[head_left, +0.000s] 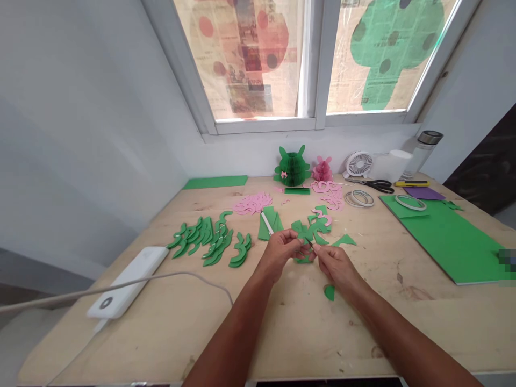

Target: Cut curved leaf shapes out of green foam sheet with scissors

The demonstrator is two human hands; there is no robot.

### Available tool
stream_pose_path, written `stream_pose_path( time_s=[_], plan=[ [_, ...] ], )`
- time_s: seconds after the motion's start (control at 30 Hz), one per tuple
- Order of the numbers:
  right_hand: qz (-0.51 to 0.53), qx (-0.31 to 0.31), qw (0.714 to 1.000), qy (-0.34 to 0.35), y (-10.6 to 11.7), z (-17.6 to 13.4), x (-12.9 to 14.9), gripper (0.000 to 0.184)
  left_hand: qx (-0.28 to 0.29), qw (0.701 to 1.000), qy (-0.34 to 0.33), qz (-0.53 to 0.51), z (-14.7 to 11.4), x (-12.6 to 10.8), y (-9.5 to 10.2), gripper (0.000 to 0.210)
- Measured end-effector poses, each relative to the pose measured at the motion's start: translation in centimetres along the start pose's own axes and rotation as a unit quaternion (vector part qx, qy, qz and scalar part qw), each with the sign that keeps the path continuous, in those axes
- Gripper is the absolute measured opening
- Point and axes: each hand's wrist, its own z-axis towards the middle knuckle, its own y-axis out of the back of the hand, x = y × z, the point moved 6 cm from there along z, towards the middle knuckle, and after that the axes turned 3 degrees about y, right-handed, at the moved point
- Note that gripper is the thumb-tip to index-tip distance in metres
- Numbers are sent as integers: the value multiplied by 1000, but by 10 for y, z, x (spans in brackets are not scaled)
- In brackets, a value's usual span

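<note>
Over a heap of green paper scraps (316, 230), my left hand (284, 250) is closed in a pinch on a small piece of green paper, mostly covered by the fingers. My right hand (334, 262) is closed too, its fingertips nearly meeting the left ones. A thin dark tip (309, 243) shows between the hands; what it belongs to is hidden. A pink paper curl (322, 217) lies on the scraps. Left of them, a white pen (266, 223) rests on folded green paper (276, 219). One green offcut (329, 292) lies below my right hand.
Stacked green cutouts (217, 242) lie left, pink cutouts (253, 203) behind. Green (293, 167) and pink (322, 170) honeycomb paper figures stand by the wall. At right are tape rolls (363, 198), scissors (377, 185), a cutter (411, 184) and green sheets (447, 242). A cabled power bank (129, 282) lies left.
</note>
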Motion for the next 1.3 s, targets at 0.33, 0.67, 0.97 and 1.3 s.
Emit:
stream_pose_path(
  time_s=[0.33, 0.67, 0.97, 1.3],
  plan=[
    [7, 6, 1000, -7, 0, 1, -4, 48, 14, 1000, 5, 4, 1, 0, 2, 20],
    [5, 7, 1000, -5, 0, 1, -2, 47, 22, 1000, 9, 10, 3, 1, 3, 21],
    [6, 11, 1000, 12, 0, 3, -6, 47, 26, 999, 8, 17, 3, 1, 5, 23],
    [5, 21, 1000, 11, -1, 1, -4, 46, 40, 999, 15, 22, 2, -2, 5, 21]
  ],
)
